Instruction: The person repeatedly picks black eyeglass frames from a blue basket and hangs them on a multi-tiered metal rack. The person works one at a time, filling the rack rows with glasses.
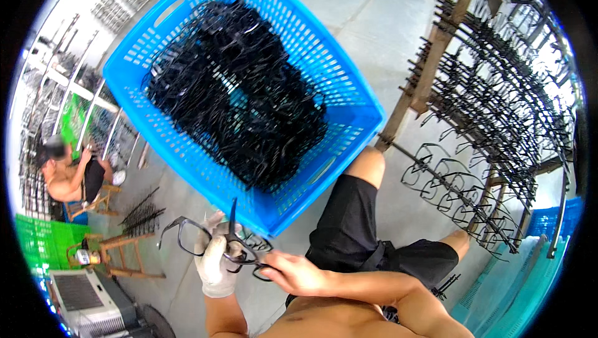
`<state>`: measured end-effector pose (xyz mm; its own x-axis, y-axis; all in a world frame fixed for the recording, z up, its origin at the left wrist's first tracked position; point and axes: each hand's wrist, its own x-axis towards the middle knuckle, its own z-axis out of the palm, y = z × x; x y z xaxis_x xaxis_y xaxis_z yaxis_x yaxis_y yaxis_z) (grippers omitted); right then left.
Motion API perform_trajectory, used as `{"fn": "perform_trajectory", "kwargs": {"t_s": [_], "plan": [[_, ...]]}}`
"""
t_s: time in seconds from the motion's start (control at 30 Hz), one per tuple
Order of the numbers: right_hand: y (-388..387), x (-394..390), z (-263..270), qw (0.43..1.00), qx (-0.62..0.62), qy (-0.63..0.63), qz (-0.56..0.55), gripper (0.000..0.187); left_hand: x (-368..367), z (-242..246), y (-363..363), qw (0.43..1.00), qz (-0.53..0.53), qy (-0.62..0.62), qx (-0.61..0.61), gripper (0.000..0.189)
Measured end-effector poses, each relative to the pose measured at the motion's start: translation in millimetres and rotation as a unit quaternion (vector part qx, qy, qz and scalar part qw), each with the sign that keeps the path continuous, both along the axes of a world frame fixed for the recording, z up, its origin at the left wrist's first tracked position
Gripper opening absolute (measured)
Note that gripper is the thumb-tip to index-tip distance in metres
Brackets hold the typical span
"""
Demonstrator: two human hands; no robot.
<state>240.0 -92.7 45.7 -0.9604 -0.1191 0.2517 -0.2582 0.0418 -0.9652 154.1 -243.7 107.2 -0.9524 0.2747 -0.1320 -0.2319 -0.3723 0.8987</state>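
In a white glove, my left hand (215, 263) is shut on several black eyeglass frames (183, 240) just below the basket's near corner. One frame juts out to the left of the glove; others are bunched between the two hands. Bare, my right hand (295, 273) pinches a black frame part (262, 272) at the right side of this bunch. The overlap hides which frame that part belongs to. Beyond both hands a blue perforated plastic basket (322, 27) holds a tangled heap of black eyeglass frames (229, 99).
At the right, a wooden rack (432, 57) carries rods hung with many black frames (486, 104). Teal plastic crates (509, 286) stand at the lower right. To the left are a seated person (70, 174), a wooden stool (126, 256), a green crate (49, 244) and a boxy grey machine (86, 298).
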Motion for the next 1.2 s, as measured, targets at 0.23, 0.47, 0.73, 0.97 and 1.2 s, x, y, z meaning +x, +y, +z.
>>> {"fn": "perform_trajectory", "kwargs": {"t_s": [0.23, 0.47, 0.73, 0.97, 1.2], "plan": [[-78, -1, -54, 0.988, -0.023, -0.068, 0.139, 0.024, 43, -13, -57, 0.952, 0.175, -0.034, -0.247, 0.022], [-100, -37, -152, 0.996, 0.047, -0.080, 0.010, 0.020, -11, -136, -61, 0.893, 0.093, 0.131, -0.421, 0.025], [-87, -37, -146, 0.979, 0.098, -0.166, 0.072, 0.029, -26, -175, -61, 0.862, 0.157, 0.114, -0.469, 0.018], [-98, -35, -144, 0.986, 0.126, -0.106, -0.009, 0.032, -38, -173, -79, 0.793, 0.086, 0.204, -0.568, 0.022], [-89, -43, -187, 0.957, 0.188, -0.206, 0.081, 0.041, -47, -201, -60, 0.702, 0.047, 0.143, -0.696, 0.017]]}}
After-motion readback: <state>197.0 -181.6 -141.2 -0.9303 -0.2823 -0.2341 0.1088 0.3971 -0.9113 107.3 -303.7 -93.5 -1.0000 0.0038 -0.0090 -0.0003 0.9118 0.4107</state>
